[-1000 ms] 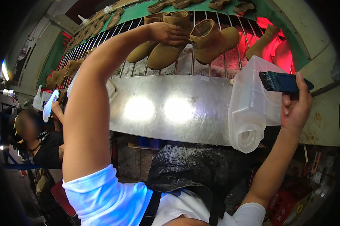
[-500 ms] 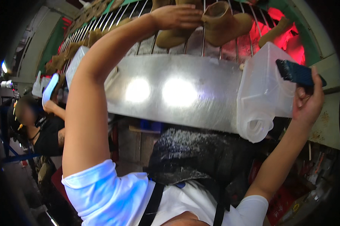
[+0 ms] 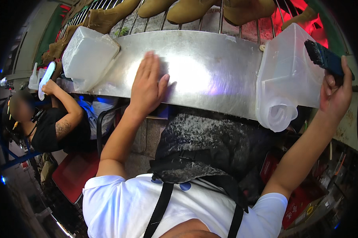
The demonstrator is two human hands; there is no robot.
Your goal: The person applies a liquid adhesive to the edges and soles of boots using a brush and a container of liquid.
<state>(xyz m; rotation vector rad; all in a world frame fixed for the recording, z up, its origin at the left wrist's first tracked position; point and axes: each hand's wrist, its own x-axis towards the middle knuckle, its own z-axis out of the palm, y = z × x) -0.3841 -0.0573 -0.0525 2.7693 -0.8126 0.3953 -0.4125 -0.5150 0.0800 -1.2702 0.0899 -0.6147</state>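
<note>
My left hand is over the shiny metal worktop, its fingers stretched out with nothing in them. Whether the palm touches the metal I cannot tell. At the right, my right hand grips a wide blue brush, held up with its dark, white-flecked bristle end pointing left. Just left of that hand, a translucent plastic container lies tipped at the end of the worktop, its round neck toward me. Beyond the worktop, several tan boots stand on a rack of metal bars.
Another translucent container sits at the left end of the worktop. Farther left, a person in black holds a pale sole-shaped thing. A red chair seat is at lower left. Red light glows behind the rack at right.
My left hand has come down from the boots to the worktop. My right hand still holds the brush. The view has shifted, showing more of the left container and the co-worker.
</note>
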